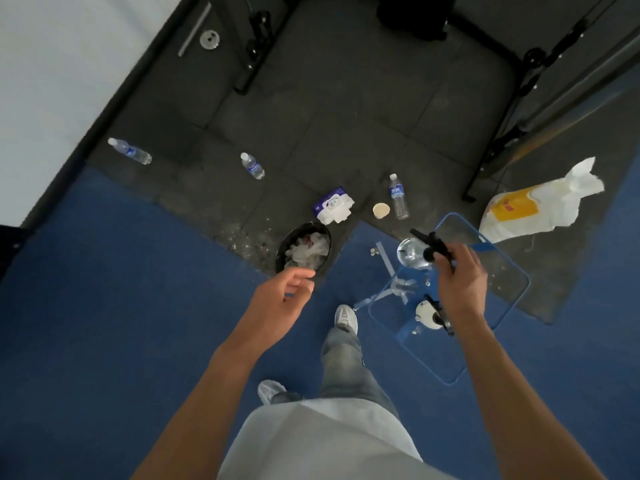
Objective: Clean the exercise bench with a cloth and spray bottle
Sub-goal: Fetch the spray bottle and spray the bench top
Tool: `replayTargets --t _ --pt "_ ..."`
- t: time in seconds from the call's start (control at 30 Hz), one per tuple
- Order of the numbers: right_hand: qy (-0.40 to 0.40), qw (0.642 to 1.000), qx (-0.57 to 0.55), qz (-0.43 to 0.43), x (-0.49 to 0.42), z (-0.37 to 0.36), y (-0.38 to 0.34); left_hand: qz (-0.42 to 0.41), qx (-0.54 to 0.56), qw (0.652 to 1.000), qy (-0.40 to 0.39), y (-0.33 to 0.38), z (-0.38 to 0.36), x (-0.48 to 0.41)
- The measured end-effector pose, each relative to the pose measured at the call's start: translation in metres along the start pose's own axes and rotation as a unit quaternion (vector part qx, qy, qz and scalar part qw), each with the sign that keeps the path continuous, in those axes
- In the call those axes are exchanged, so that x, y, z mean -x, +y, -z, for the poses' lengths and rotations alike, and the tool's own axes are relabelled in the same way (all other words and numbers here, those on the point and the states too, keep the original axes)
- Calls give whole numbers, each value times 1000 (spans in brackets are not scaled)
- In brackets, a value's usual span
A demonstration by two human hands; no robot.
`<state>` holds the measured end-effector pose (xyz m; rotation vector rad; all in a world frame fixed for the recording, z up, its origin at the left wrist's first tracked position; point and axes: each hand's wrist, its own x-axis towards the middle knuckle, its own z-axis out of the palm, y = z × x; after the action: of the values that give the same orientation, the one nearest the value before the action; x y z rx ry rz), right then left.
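Black-nozzled clear spray bottle [420, 247]: grasped by right hand [459, 271], nozzle axis toward round black bin [281, 251]. Left hand [280, 296]: grip released, at bin's near rim.

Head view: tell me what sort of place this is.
Probably a gym, going by the dark rubber floor tiles, a black machine frame with pulleys, and a water bottle on the floor.

In our right hand [460, 278], right of centre, we hold the spray bottle [411, 252]: a clear, rounded body under a black trigger head that our fingers grip, nozzle pointing far-left.
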<state>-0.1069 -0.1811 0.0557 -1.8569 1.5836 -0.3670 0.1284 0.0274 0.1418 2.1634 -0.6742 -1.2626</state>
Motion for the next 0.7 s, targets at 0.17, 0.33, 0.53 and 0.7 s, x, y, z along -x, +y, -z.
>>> replayTargets --t 0.17,0.33,0.53,0.7 --pt "-81 982 -86 149 74 -8 -130 -36 8 997 68 -29 47 58" --pt "-252 893 -83 363 177 -37 -262 -67 58 979 185 -92 101 148" --pt "-364 781 -62 503 335 -66 -372 -69 204 919 331 -191 132 293" --pt "-486 718 -165 470 469 -116 -407 -59 325 840 431 -268 137 391"
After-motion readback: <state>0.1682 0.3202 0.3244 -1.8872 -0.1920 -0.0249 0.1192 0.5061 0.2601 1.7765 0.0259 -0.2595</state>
